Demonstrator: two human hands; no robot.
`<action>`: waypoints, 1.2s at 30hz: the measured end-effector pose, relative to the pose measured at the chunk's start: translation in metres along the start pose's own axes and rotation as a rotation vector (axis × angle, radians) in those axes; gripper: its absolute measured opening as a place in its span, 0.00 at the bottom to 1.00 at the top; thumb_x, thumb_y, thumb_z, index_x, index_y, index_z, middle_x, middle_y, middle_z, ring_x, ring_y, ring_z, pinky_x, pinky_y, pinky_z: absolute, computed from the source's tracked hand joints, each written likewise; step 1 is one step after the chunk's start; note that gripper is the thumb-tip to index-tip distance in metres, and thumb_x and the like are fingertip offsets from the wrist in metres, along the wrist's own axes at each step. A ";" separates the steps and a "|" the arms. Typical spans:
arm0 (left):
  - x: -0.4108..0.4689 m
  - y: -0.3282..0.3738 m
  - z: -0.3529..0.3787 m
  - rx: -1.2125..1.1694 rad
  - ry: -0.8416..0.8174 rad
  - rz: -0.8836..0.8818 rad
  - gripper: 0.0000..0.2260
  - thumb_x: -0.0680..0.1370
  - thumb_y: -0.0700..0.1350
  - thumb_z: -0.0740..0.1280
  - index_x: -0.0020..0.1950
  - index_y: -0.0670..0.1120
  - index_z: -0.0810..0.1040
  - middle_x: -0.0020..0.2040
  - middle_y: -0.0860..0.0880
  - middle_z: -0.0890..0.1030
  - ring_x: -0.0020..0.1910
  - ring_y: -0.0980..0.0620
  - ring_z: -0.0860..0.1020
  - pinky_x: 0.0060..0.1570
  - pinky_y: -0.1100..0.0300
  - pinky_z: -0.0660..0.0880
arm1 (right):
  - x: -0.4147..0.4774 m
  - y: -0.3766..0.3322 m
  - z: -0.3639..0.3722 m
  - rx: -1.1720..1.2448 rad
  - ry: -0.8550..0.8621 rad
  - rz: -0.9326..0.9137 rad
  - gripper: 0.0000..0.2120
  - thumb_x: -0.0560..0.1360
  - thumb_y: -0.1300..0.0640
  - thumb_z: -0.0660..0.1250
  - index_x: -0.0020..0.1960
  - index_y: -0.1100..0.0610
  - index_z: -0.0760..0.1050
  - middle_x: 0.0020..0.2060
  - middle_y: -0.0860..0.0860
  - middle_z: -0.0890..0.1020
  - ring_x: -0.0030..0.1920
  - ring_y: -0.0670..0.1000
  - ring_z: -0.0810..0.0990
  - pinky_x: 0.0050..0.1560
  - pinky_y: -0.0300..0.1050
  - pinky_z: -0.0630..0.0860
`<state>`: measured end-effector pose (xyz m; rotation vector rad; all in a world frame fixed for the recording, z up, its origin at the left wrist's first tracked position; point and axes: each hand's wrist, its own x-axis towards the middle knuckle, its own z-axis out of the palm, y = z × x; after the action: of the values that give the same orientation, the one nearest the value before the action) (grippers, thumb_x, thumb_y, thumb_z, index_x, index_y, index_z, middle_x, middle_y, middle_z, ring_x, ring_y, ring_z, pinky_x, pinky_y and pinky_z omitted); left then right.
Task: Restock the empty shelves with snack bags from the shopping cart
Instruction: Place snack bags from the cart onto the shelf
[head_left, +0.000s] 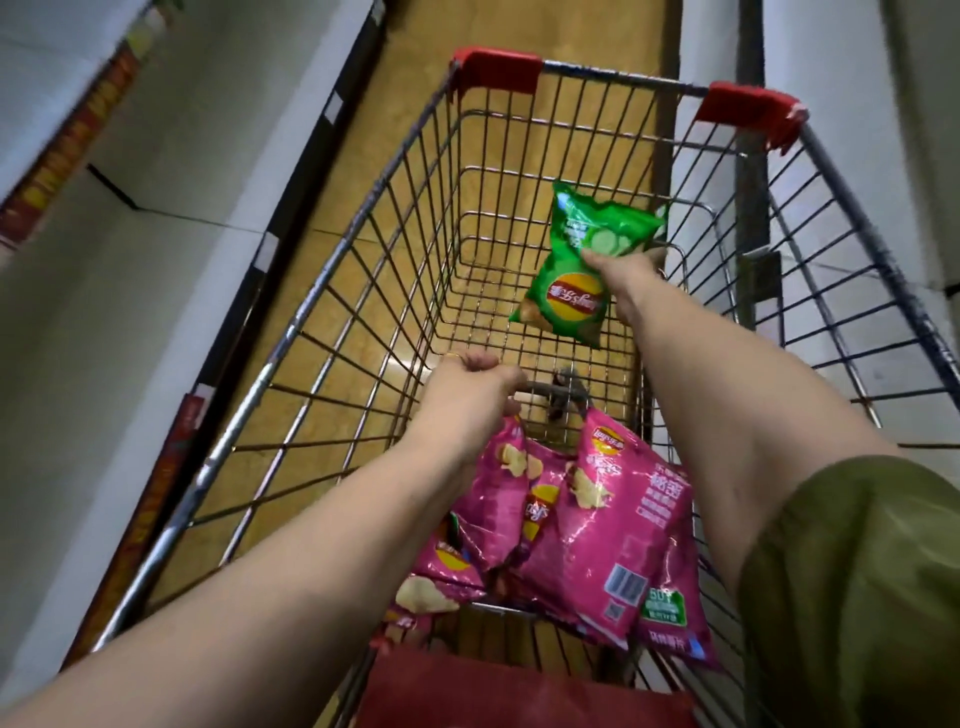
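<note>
Tan floor (519, 31) runs down a narrow aisle between white shelves (208, 130) on both sides, and we look down into a wire shopping cart (291, 332) with red corner caps (498, 70) at its far end. We record the right hand (631, 275) reaching out over the far half of the basket and gripping a green snack bag (571, 291). Its thumb lies across the front of the bag and its fingers are clamped on the far side, mostly hidden. The bag hangs tilted in the air, logo upside down, clear of the basket floor and well apart from the shelves. We note the left hand (467, 384) nearer to us, its fingers curled tight over a dark crossbar (548, 387) inside the cart. Just below that hand, several pink snack bags (613, 525) lie heaped and overlapping in the near compartment, one showing its barcode side. An olive sleeve (857, 597) covers the right upper arm at the lower right.
</note>
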<state>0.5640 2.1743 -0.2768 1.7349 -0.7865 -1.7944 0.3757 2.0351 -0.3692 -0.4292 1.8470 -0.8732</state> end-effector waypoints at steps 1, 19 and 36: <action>0.000 0.000 0.001 0.002 -0.006 -0.008 0.06 0.77 0.39 0.66 0.52 0.45 0.71 0.49 0.44 0.76 0.44 0.50 0.75 0.34 0.62 0.70 | 0.001 0.002 0.003 -0.048 -0.016 -0.013 0.36 0.74 0.56 0.69 0.75 0.58 0.54 0.65 0.53 0.72 0.63 0.56 0.73 0.53 0.46 0.68; 0.017 -0.006 0.008 0.047 0.005 -0.017 0.04 0.76 0.40 0.66 0.48 0.46 0.72 0.44 0.46 0.77 0.44 0.50 0.75 0.37 0.61 0.69 | 0.001 0.018 0.017 0.094 -0.058 -0.021 0.18 0.76 0.58 0.66 0.64 0.60 0.70 0.59 0.56 0.78 0.48 0.54 0.78 0.36 0.43 0.74; -0.052 0.029 0.011 0.048 -0.048 0.063 0.44 0.61 0.51 0.81 0.71 0.48 0.61 0.61 0.45 0.77 0.51 0.47 0.82 0.52 0.47 0.80 | -0.174 -0.007 -0.044 0.369 -0.339 -0.193 0.20 0.73 0.56 0.69 0.63 0.56 0.70 0.52 0.57 0.82 0.46 0.56 0.82 0.52 0.54 0.79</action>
<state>0.5542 2.1917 -0.2195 1.6827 -0.9010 -1.7948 0.4108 2.1573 -0.2429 -0.4924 1.3157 -1.1681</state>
